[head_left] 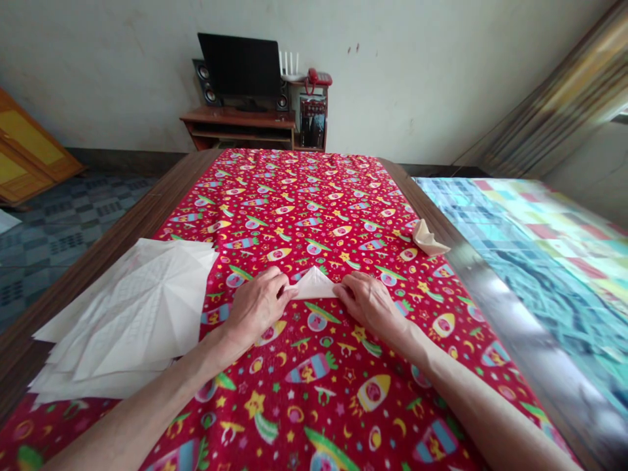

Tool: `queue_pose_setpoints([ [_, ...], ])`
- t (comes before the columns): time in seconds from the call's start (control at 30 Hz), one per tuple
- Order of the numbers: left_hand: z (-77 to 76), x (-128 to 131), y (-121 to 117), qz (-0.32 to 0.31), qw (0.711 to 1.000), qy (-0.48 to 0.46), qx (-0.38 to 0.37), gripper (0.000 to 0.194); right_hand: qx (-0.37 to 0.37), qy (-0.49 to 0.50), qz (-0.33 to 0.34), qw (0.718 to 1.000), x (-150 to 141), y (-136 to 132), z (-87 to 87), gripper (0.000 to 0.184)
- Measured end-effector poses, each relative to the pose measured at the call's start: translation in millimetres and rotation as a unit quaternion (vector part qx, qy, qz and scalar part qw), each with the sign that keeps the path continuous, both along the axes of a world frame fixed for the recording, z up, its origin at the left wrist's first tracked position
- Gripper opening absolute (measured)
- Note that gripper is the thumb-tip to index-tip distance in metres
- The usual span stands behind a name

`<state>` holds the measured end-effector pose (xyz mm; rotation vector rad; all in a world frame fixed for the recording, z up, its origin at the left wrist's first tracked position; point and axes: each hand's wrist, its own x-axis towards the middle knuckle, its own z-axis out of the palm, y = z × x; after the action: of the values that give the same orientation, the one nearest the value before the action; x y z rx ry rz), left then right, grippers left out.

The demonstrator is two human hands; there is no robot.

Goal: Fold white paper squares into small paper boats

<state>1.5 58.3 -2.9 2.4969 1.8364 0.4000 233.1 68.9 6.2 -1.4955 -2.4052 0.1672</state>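
pale, scuffed wall [417, 52] across the back of your room, and you're at a long dark wood table [169, 190]. off to your right there's a surface with a patchwork and blue-green cover [554, 261], and most of your tabletop is under a red cloth [346, 409] printed with rockets and stars. past the far end sits a brown desk [245, 119] with a black monitor [240, 69] on it.

by your left arm you've got a loose, fanned pile of white sheets [167, 294], the top one scored with creases spreading from one point.

your hands are apart, level with each other, both pinched onto the same thing. left hand [262, 297] has the left end, right hand [370, 297] has the right. between them is the folded paper [314, 285], low on the cloth near the middle, peak pointing away from you and straight edge facing you. can't tell exactly how your tucked fingers sit.

imo it's next to no weight, thin and soft in one layer, a bit stiffer where it's doubled. would crumple or tear if you yank it, so those thick end corners look like the right grip, light pinch, peak left alone.

smallest is a cream folded piece [426, 241] near the cloth's right edge, pointy bits sticking up.
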Motion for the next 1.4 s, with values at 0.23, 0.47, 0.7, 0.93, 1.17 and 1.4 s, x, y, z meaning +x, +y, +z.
queue_pose_setpoints([
  [0.23, 2.7, 0.1, 0.1, -0.059, 0.994, -0.038, 0.079, 0.027, -0.022, 0.005, 0.010, 1.000, 0.6, 2.7, 4.7, 0.026],
  [0.47, 1.5, 22.8, -18.3, -0.237, 0.968, 0.018, 0.084, 0.037, -0.012, 0.010, 0.013, 1.000, 0.3, 1.7, 3.9, 0.026],
  [0.7, -7.2, 34.2, -29.7, -0.207, 0.977, -0.013, 0.048, 0.043, -0.007, 0.019, 0.013, 1.000, 0.6, 0.6, 4.9, 0.029],
  [0.93, -10.1, 34.8, -31.0, -0.197, 0.979, -0.027, 0.032, 0.043, 0.074, 0.035, 0.011, 0.997, 2.9, -1.6, -5.7, 0.013],
  [1.17, -10.2, 33.4, -31.2, -0.205, 0.977, -0.045, 0.032, 0.040, 0.111, -0.006, 0.198, 0.974, -12.2, -34.5, -17.3, 0.052],
  [1.4, -15.5, 28.6, -30.3, -0.222, 0.973, -0.047, 0.033, 0.044, 0.067, -0.008, 0.234, 0.970, -8.2, -45.4, -23.3, 0.071],
])
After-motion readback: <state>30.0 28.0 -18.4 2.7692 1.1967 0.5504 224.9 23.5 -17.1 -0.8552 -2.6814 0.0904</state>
